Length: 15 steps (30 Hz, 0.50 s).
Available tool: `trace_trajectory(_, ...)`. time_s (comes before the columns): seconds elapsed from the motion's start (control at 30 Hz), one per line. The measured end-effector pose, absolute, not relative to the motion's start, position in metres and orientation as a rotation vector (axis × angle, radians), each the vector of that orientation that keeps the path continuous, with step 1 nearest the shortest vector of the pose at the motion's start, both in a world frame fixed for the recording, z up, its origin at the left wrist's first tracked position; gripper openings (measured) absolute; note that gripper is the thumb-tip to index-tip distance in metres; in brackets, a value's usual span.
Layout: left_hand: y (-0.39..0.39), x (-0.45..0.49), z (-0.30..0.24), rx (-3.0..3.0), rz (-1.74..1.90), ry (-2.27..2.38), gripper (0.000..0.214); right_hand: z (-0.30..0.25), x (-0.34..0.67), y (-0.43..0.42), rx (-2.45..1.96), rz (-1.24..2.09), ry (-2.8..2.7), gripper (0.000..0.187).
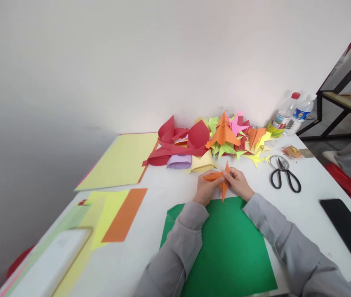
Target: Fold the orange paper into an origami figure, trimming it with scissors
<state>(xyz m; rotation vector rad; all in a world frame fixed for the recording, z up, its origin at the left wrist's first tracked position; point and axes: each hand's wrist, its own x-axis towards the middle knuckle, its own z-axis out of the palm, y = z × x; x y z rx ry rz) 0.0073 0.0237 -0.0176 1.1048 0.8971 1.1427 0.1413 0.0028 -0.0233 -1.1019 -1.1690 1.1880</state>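
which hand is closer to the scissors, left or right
Right. The right hand is apart from the scissors, on their left side in the picture; the left hand is farther left, across the orange folded paper both hands hold.

1. Left hand point(205, 187), bare; thumb stretched toward the right hand point(237, 182), grip pinched;
2. Right hand, bare; just beside the left, likewise pinched;
3. Left arm point(175, 251), sleeved in grey; reaching forward, cloth creased;
4. Right arm point(289, 237), sleeved in grey; slanting inward.
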Motion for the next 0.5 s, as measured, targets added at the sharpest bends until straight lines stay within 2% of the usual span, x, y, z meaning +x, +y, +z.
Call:
trace_trajectory(0.3,0.0226,0.0062,-0.0173,1.178,1.101,0.879,0.019,-0.0274,0.1457,0.0061,-1.09,1.281,-1.026,0.041)
trace_trajectory(0.5,0.024,0.0079,-0.0206,1.151,1.121,0.919,0.02,-0.023,0.1439,0.0045,-1.151,1.193,-1.038,0.043)
